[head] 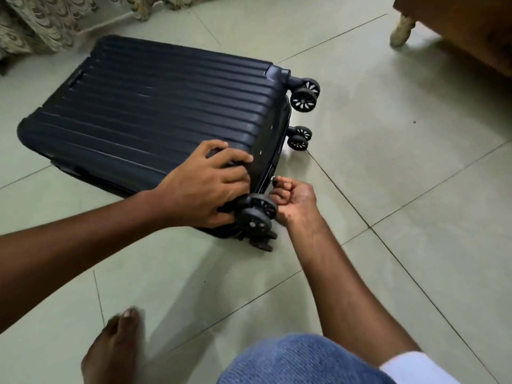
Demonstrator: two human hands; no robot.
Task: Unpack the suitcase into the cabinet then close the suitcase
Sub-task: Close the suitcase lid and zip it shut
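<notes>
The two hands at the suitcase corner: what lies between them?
In the head view, a double wheel of the suitcase lies between the left hand, pressing the lid, and the right hand, which pinches a small zipper pull.

The floor (388, 167) is laid with large pale grey-green tiles, set at a slant to the frame and divided by thin dark grout lines; a soft sheen is seen on the tiles at centre right, where diffuse light is reflected; a few small dark specks are scattered over them. Along the upper left of the frame a patterned beige curtain (41, 26) is hung down to the floor, its hem gathered in folds on the tiles. In the upper right corner a piece of brown wooden furniture (465, 31) is raised on a pale turned leg (401, 30); a faint shadow is cast beneath it.
</notes>
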